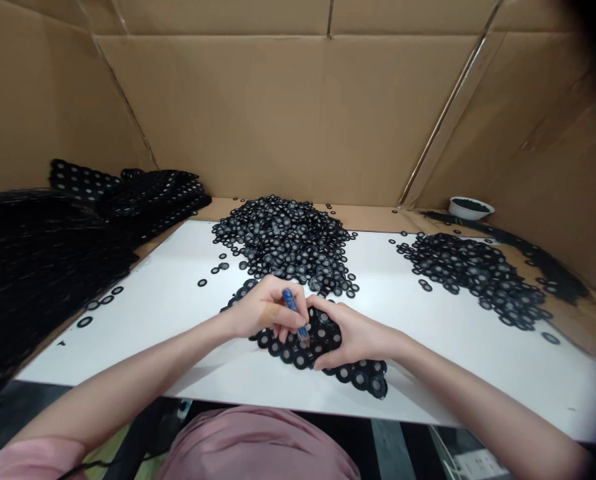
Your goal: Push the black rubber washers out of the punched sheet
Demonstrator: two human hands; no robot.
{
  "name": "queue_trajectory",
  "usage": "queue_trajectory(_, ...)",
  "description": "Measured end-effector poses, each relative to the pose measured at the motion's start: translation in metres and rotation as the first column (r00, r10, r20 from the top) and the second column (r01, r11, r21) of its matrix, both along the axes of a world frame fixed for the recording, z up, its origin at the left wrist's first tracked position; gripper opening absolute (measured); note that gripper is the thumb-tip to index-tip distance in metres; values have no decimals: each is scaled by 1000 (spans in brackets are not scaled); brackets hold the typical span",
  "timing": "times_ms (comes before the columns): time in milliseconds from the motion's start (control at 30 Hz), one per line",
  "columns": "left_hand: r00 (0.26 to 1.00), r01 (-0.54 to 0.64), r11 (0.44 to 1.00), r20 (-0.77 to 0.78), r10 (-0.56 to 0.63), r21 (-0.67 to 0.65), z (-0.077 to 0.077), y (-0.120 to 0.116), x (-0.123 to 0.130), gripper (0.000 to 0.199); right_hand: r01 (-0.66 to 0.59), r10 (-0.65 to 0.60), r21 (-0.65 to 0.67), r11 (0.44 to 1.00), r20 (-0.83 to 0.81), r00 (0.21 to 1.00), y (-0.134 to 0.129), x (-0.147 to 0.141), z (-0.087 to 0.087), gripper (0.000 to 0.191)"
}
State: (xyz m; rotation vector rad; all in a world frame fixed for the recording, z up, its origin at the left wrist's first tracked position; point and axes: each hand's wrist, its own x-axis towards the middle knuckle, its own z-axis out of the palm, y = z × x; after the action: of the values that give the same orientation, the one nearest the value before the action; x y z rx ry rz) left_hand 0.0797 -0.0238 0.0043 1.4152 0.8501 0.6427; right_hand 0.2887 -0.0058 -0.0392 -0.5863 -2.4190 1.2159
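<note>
Near the front edge of the white table (163, 267), the left hand (265, 308) grips a slim blue tool (289, 300); any lettering on it is too blurred to read. The tool's lower end meets a sheet of black rings (323, 337), grey-centred and set in close rows, beneath both hands. The right hand (362, 333) curves over the sheet, thumb and fingers spread; whether it grips, I cannot tell.

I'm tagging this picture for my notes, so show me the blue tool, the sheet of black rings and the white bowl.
Blue tool (291, 302): head view, upper part of its body.
Sheet of black rings (322, 333): head view, top surface near its middle.
White bowl (469, 213): head view, outer front wall.
</note>
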Motion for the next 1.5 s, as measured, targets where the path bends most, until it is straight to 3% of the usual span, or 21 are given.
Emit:
queue_trajectory(100, 1000, 21, 1000, 19, -21, 14, 6, 11, -9, 11, -3, 3, -10, 1000, 15, 1000, -1, 0, 2, 69)
queue_trajectory(233, 970, 233, 972, -66, -234, -25, 4, 28, -22, 9, 8, -8, 0, 1000, 48, 999, 0, 1, 4, 67)
queue_trajectory(333, 947, 300, 951, -101, -306, -70, -2, 38, -28, 10, -30, 30, -2, 1000, 68, 997, 2, 5, 6, 68)
queue_trajectory(533, 931, 348, 933, -85, -355, -90, -13, 47, -32, 11, -75, 74, -2, 997, 111, 991, 8, 11, 8, 68)
queue_trajectory(933, 911, 379, 916, -120, -394, -128, -12, 49, -37, 8, 39, -74, 171, 984, 202, 977, 10, 13, 5, 81)
queue_trajectory(1100, 910, 378, 918, -134, -392, -122, -11, 47, -37, 10, 74, -108, 251, 965, 125, 986, 13, 11, 2, 88)
queue_trajectory(1200, 907, 394, 913, -119, -404, -100, -10, 46, -35, 11, 148, -159, 267, 952, 23, 987, 13, 10, 6, 75)
queue_trajectory(1300, 914, 390, 915, -79, -399, -105, -10, 43, -32, 14, 197, -175, 139, 971, -154, 972, 10, 7, 13, 49)
queue_trajectory(1367, 923, 381, 917, -10, -385, -121, -10, 40, -28, 15, 86, -106, -77, 993, -318, 942, 5, 1, 15, 37)
queue_trajectory(1433, 922, 387, 910, 73, -380, -150, -12, 34, -22, 15, -89, -70, -302, 949, -480, 875, 0, -6, 15, 33)
queue_trajectory(1500, 904, 424, 889, 147, -402, -173, -14, 29, -15, 14, -197, -119, -461, 865, -571, 812, -4, -13, 13, 32)
